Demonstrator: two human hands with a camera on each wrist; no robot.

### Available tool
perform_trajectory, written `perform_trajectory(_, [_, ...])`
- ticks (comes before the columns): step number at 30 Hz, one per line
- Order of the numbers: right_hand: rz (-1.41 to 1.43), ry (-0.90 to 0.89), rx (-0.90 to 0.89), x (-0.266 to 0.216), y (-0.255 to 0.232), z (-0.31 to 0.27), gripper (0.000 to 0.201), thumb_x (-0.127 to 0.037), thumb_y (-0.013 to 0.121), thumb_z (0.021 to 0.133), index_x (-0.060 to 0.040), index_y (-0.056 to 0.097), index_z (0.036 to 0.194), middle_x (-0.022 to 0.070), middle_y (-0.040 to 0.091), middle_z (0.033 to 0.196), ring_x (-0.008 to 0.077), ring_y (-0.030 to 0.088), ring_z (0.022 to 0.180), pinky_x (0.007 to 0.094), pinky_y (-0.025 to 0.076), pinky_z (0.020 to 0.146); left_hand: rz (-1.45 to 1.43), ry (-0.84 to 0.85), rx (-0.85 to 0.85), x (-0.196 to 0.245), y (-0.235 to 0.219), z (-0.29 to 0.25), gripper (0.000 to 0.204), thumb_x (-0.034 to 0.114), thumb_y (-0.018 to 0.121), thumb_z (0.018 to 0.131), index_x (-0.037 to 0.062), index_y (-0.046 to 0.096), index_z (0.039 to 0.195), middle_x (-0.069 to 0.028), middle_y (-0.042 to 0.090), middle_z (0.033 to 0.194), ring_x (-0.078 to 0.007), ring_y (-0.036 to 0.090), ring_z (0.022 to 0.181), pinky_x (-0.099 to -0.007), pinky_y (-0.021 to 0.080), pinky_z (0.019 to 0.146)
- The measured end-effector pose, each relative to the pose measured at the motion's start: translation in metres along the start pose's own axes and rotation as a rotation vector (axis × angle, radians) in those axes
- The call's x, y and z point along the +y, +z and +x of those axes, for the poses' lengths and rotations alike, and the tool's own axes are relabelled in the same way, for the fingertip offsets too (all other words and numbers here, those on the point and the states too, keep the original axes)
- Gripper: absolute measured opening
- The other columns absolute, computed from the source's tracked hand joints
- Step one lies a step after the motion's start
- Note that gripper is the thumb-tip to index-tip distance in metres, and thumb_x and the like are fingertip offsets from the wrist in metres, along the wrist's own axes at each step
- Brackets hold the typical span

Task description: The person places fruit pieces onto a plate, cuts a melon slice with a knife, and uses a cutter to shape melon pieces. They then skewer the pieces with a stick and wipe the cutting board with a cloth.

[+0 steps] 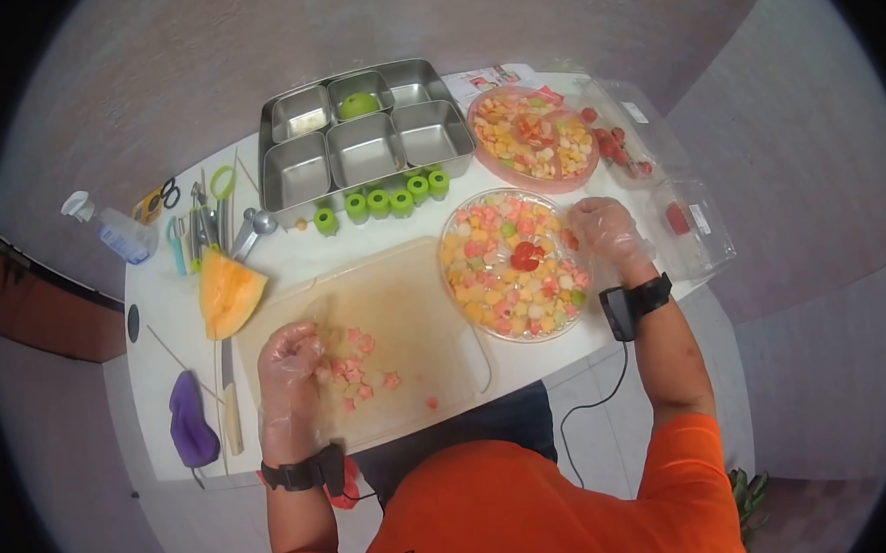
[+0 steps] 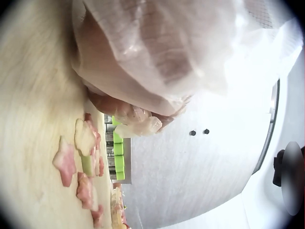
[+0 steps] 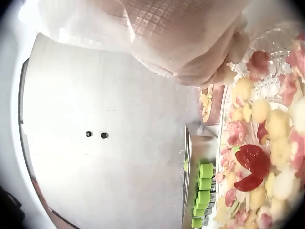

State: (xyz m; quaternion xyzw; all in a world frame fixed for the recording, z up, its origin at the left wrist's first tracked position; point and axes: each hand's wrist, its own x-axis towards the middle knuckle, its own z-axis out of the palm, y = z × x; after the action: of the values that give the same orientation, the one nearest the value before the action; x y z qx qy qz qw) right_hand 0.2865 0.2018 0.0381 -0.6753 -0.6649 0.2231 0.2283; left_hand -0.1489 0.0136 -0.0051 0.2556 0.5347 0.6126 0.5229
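Observation:
My gloved left hand point(image 1: 289, 355) is over the left side of the cutting board point(image 1: 410, 308), fingers curled. Its fingertips pinch a pale, translucent fruit piece point(image 2: 140, 127). Beside them on the board lies a loose pile of pink and pale star-shaped fruit pieces point(image 1: 353, 371). At the right rim of the clear round platter point(image 1: 478, 327) is my gloved right hand point(image 1: 609, 230), fingers bent. A pink fruit piece point(image 3: 259, 64) shows right at its fingertips; I cannot tell whether they grip it. Mixed fruit shapes and red cut pieces point(image 3: 253, 161) fill the platter.
Behind the board stands a steel compartment tray point(image 1: 270, 190) with several green-topped cutters point(image 1: 379, 204) before it. A divided pink fruit platter point(image 1: 558, 182) is at the back right, near clear boxes point(image 1: 707, 248). Left are a melon wedge point(image 1: 229, 293), knife point(image 1: 232, 418) and spray bottle point(image 1: 120, 233).

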Motion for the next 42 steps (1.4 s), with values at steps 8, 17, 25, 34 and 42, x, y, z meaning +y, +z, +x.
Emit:
perform_trajectory(8, [-0.188,-0.132,0.037,0.013,0.006,0.009,0.023,-0.025,0.068,0.086,-0.0036,0.075,0.085,0.0143,0.073,0.078,0.0255,0.07,0.072,0.0369,0.055,0.07,-0.019,0.007,0.011,0.0,0.002,-0.001,0.019,0.0,0.072,0.089,0.0023,0.067,0.108,-0.0053,0.069,0.083,-0.0102,0.054,0.054,-0.0222,0.045,0.053])
perform_trajectory(17, [0.189,-0.04,0.172,-0.001,-0.012,-0.015,0.011,-0.013,0.072,0.086,-0.0026,0.073,0.085,0.0105,0.069,0.074,0.0178,0.064,0.068,0.0329,0.052,0.067,0.068,0.026,0.008,-0.002,0.0,0.002,0.023,0.0,0.071,0.09,0.0015,0.065,0.111,-0.0031,0.063,0.08,-0.0116,0.056,0.059,-0.0241,0.046,0.054])
perform_trajectory(25, [0.143,-0.724,-0.43,-0.111,0.031,-0.154,0.028,-0.012,0.08,0.078,-0.006,0.07,0.104,0.0124,0.062,0.085,0.033,0.06,0.08,0.0412,0.049,0.073,0.03,-0.049,0.011,0.006,0.003,-0.002,0.026,-0.001,0.074,0.087,0.0002,0.067,0.112,-0.0079,0.07,0.09,-0.0135,0.059,0.064,-0.0266,0.049,0.059])
perform_trajectory(34, [0.033,-0.825,-0.484,-0.113,0.086,-0.182,0.028,-0.016,0.078,0.079,-0.009,0.065,0.104,0.0105,0.056,0.084,0.0331,0.058,0.083,0.0445,0.047,0.073,-0.052,-0.035,0.002,0.004,0.004,-0.003,0.024,-0.003,0.073,0.089,-0.0006,0.066,0.112,-0.012,0.073,0.093,-0.015,0.059,0.061,-0.0279,0.05,0.056])
perform_trajectory(42, [0.055,-0.908,-0.394,-0.104,0.102,-0.185,0.011,-0.013,0.075,0.079,-0.0081,0.066,0.083,0.0097,0.055,0.075,0.0315,0.058,0.072,0.044,0.047,0.065,-0.021,-0.035,-0.009,0.005,0.003,-0.001,0.023,-0.003,0.073,0.089,-0.0007,0.066,0.112,-0.0125,0.073,0.092,-0.0146,0.059,0.06,-0.0281,0.05,0.056])
